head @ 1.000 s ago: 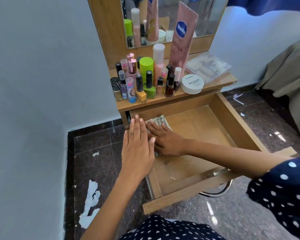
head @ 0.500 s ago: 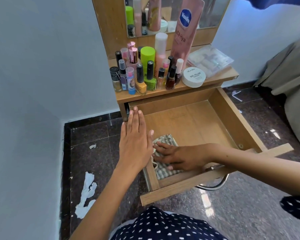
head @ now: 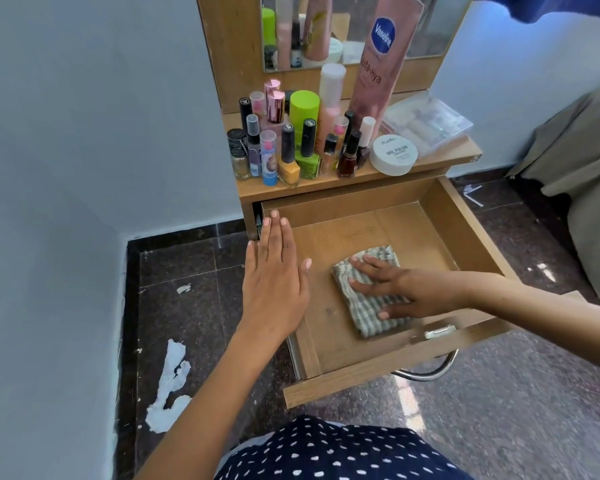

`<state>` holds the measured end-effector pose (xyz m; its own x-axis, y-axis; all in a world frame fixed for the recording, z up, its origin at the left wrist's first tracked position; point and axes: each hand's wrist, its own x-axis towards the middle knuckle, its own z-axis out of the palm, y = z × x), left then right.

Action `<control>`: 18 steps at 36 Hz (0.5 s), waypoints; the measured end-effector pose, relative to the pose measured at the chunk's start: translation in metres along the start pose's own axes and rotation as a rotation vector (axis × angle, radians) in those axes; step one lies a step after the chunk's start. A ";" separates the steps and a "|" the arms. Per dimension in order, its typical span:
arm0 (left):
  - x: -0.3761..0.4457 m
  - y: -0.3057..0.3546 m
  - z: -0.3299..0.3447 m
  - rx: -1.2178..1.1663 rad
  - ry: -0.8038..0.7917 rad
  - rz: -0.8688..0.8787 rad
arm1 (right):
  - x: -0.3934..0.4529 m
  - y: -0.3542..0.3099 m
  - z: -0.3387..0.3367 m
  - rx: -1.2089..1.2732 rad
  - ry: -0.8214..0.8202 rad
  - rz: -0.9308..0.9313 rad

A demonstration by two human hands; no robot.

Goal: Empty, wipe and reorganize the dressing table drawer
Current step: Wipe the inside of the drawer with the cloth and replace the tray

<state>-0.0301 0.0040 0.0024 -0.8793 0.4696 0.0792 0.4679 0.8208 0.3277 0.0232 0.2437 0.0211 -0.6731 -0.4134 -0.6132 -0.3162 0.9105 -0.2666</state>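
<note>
The wooden drawer (head: 440,216) of the dressing table is pulled out, and only a cloth lies inside it. A folded grey-and-white checked cloth (head: 368,317) lies on the drawer floor near the front. My right hand (head: 399,285) presses flat on that cloth, fingers spread and pointing left. My left hand (head: 274,275) rests flat with straight fingers along the drawer's left wall, holding nothing.
The tabletop (head: 326,188) carries several nail polish bottles, a green-capped bottle (head: 303,112), a pink Vaseline tube (head: 381,64), a white nail polish jar (head: 394,159) and a clear plastic case (head: 430,121). A mirror stands behind. White scraps (head: 168,386) lie on the dark floor at left.
My right hand has slid the cloth from the drawer's back left corner to the front, then a little rightward. My left hand has stayed on the left wall.
</note>
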 end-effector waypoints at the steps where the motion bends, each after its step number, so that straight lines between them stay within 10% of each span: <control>1: 0.000 0.001 -0.001 -0.003 -0.003 0.001 | 0.004 -0.007 0.000 -0.005 0.010 -0.012; 18: -0.003 0.000 -0.001 -0.013 0.002 -0.005 | 0.031 -0.055 -0.002 -0.144 0.144 -0.021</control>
<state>-0.0279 0.0025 0.0031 -0.8816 0.4653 0.0794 0.4627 0.8187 0.3399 0.0184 0.1804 0.0188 -0.7508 -0.4392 -0.4934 -0.4162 0.8945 -0.1630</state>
